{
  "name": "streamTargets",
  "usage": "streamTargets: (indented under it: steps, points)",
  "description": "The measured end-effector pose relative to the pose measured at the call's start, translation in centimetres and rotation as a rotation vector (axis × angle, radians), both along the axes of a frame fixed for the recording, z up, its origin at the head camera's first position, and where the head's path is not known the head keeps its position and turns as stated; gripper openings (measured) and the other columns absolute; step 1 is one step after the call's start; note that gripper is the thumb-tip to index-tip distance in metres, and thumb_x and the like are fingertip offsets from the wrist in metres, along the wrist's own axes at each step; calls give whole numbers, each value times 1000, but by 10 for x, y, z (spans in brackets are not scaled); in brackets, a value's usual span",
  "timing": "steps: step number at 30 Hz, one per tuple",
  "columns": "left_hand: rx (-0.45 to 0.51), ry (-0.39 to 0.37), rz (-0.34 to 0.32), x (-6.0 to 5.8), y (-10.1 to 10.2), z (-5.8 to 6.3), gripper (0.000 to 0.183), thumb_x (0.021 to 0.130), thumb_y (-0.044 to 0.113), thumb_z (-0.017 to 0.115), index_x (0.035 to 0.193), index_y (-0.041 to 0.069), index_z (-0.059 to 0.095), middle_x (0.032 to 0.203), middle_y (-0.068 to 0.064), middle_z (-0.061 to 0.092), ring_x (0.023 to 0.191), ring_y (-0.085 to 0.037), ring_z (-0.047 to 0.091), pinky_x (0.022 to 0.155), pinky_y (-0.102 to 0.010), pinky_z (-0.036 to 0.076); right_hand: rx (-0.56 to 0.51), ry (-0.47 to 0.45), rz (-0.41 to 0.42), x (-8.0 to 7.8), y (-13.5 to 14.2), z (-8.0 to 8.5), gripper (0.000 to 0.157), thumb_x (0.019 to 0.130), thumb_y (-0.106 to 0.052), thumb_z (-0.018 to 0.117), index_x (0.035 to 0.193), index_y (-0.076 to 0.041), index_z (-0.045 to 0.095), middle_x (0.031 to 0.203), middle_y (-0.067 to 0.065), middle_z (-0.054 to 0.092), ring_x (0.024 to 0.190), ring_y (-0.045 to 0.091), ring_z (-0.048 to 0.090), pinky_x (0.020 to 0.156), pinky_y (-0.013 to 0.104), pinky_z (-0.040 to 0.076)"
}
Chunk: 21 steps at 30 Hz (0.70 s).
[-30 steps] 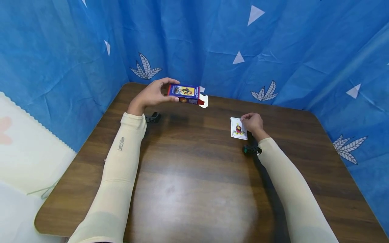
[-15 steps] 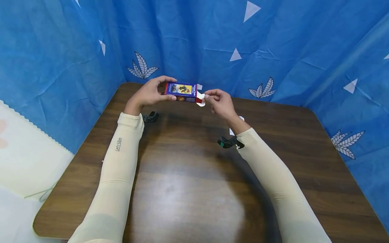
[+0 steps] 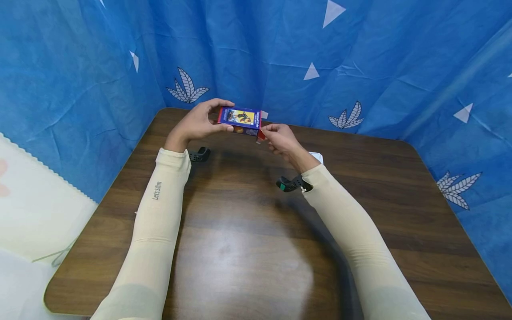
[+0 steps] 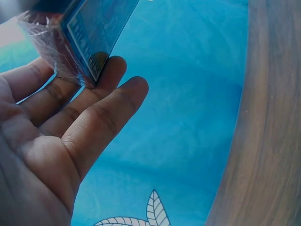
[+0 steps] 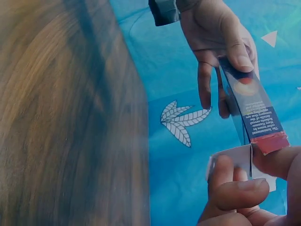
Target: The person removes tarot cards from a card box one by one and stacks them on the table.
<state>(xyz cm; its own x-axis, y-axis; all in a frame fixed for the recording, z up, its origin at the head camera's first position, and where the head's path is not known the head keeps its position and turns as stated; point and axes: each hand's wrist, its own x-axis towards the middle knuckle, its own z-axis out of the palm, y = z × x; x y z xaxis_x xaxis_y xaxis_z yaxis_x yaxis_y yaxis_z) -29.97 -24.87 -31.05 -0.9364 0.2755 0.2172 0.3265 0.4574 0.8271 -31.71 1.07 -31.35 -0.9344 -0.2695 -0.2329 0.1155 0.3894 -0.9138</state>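
In the head view my left hand (image 3: pixel 196 122) grips the left end of a blue and red tarot card box (image 3: pixel 241 118), thumb below and fingers above. The box is held up over the far part of the table. My right hand (image 3: pixel 283 141) is at the box's right end, its fingers pinching an end flap. The right wrist view shows the white inside of that flap (image 5: pixel 241 156) among the curled fingers, and a red flap beside the thumb. Clear wrapping (image 4: pixel 49 49) covers the box's other end in the left wrist view.
A small stack of cards (image 3: pixel 317 156) lies on the brown wooden table (image 3: pixel 240 213), mostly hidden behind the right wrist. A blue patterned curtain (image 3: pixel 248 53) hangs along the table's far and side edges. Black camera mounts (image 3: pixel 294 183) jut from the wrists.
My right hand has left the card stack and moved up and left to the box's end, taking hold of a flap. The left hand keeps the box in nearly the same place.
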Motion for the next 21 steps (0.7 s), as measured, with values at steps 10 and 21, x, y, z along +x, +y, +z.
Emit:
streamTargets:
  steps: [10,21]
  points:
    - [-1,-17,19,0,3,3,70,82,33,81,142,17,49,142,-9,47,123,-25,46,101,-44,51,-53,68,-94,4,22,-1,31,98,-37,60,110,-10,67,89,6,70,50,10,38,43,22,29]
    - [-19,-34,42,3,4,3,71,82,33,80,143,19,48,144,-10,44,125,-27,44,103,-46,50,-168,81,-173,13,28,-9,23,95,-31,65,102,-10,67,87,1,72,47,8,38,42,21,28]
